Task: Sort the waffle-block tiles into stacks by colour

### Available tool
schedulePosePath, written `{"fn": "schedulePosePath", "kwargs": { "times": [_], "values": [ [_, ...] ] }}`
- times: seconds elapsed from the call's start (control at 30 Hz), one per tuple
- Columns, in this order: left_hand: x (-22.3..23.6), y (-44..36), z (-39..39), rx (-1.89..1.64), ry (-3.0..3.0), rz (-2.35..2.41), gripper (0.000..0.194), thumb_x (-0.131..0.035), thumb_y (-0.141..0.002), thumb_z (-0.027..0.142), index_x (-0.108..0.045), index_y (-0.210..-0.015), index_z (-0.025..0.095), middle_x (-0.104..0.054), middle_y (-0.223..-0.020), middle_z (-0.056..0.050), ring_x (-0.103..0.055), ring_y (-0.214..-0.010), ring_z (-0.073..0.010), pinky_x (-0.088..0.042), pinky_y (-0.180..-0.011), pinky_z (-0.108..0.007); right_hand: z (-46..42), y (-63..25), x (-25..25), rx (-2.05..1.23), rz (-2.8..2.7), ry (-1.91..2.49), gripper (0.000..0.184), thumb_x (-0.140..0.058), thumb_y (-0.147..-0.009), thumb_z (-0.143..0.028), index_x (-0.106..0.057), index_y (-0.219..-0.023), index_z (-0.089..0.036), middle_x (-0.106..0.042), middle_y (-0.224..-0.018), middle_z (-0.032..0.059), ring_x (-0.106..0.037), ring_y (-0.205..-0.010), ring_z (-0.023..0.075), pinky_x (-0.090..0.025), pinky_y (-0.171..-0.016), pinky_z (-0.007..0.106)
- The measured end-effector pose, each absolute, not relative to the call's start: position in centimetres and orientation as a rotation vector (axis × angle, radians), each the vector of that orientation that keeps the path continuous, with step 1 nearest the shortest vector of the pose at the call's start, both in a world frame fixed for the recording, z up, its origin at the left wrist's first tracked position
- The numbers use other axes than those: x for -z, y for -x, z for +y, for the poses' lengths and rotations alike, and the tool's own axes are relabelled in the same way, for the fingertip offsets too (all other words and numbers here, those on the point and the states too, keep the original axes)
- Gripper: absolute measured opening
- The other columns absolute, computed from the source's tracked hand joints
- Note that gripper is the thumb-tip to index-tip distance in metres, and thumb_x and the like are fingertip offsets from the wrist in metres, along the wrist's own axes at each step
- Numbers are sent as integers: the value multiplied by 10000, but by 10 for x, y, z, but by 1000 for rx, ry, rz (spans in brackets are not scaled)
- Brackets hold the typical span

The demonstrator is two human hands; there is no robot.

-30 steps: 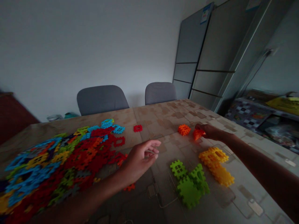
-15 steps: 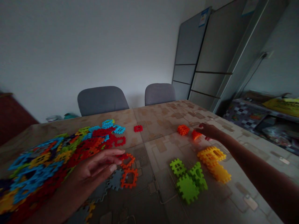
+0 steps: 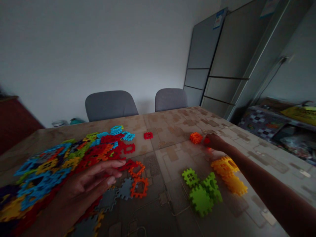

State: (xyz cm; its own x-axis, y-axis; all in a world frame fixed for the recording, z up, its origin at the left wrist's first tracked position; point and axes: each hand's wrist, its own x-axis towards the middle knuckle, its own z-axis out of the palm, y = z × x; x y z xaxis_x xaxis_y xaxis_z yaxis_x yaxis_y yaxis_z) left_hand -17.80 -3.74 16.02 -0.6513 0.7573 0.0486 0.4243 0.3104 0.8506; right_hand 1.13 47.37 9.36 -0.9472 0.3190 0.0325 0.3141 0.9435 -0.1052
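My left hand point(image 3: 98, 179) hovers over the near edge of a big pile of toothed plastic building pieces point(image 3: 93, 154), its thumb apart from its loosely curled fingers and nothing held. Just beyond its fingertips lie a red piece point(image 3: 130, 163) and orange frame pieces point(image 3: 139, 187). On the right, my right hand point(image 3: 215, 142) is closed around a red-orange building piece point(image 3: 206, 141), mostly hidden by the fingers. Left of that hand sits an orange cluster of pieces point(image 3: 196, 138).
Green pieces point(image 3: 201, 197) and yellow pieces point(image 3: 234, 184) lie in groups on the patterned tablecloth point(image 3: 170, 154). A lone red frame point(image 3: 148, 135) is further back. Two grey chairs point(image 3: 111, 105) stand behind the table, with a tall cabinet point(image 3: 222, 59) at right.
My right hand has come down and closed over the red-orange piece. My left hand has drawn slightly back to the left, still open. The view has shifted a little.
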Motion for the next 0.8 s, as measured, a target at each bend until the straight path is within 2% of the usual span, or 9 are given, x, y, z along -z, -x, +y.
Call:
{"fn": "schedulePosePath", "kwargs": {
  "times": [0.1,0.27,0.37,0.43,0.5,0.63,0.7,0.8],
  "values": [
    [-156,183,-42,-1266,-1058,2217,240,-593,-943,534,-677,-1168,528,-690,-1320,131,-617,-1247,-266,-489,-1016,-466,480,-19,-99,-153,-3109,462,250,-644,-992,-345,-648,-1176,-176,-660,-1193,77,-664,-1006,226,-569,-869,434],
    [-153,183,-46,-1250,-1099,2243,225,-570,-951,532,-653,-1155,580,-690,-1286,210,-625,-1217,-253,-468,-1004,-487,485,-32,-108,-205,-3163,335,178,-659,-975,-335,-678,-1034,-168,-690,-1083,59,-667,-950,206,-560,-856,410],
    [-157,177,-44,-1285,-1045,2261,227,-563,-948,526,-653,-1149,582,-708,-1243,219,-658,-1151,-241,-468,-992,-484,483,-34,-109,-237,-3157,287,138,-709,-897,-239,-702,-1013,-164,-713,-1069,69,-681,-981,225,-551,-888,408],
    [-159,173,-43,-1314,-1012,2269,215,-572,-937,534,-663,-1126,578,-710,-1235,220,-668,-1124,-239,-476,-984,-473,483,-34,-111,-247,-3143,280,206,-717,-834,-175,-724,-1041,-179,-725,-1107,85,-683,-1042,248,-536,-939,399],
    [-161,171,-42,-1339,-1002,2276,197,-568,-941,529,-676,-1101,570,-704,-1243,225,-655,-1148,-241,-480,-984,-462,484,-36,-113,-233,-3115,310,330,-718,-809,-180,-717,-1138,-204,-705,-1212,107,-659,-1135,279,-515,-990,407],
    [-156,177,-48,-1343,-1021,2280,202,-547,-963,527,-661,-1125,563,-698,-1250,235,-648,-1152,-241,-474,-983,-477,490,-41,-114,-146,-3051,451,581,-751,-807,-240,-592,-1365,-207,-567,-1432,163,-566,-1283,332,-471,-1055,473],
    [-151,182,-52,-1299,-1047,2262,207,-562,-951,551,-651,-1137,571,-707,-1225,242,-666,-1111,-242,-480,-966,-492,491,-41,-111,-93,-3043,526,574,-749,-847,-258,-561,-1384,-186,-551,-1436,173,-562,-1275,330,-466,-1053,502],
    [-145,185,-57,-1313,-995,2267,211,-545,-954,564,-659,-1133,559,-714,-1208,241,-657,-1151,-252,-491,-989,-495,490,-38,-103,-23,-3059,615,406,-689,-947,-320,-591,-1319,-189,-589,-1371,126,-598,-1203,295,-503,-998,515]
  ]
}}
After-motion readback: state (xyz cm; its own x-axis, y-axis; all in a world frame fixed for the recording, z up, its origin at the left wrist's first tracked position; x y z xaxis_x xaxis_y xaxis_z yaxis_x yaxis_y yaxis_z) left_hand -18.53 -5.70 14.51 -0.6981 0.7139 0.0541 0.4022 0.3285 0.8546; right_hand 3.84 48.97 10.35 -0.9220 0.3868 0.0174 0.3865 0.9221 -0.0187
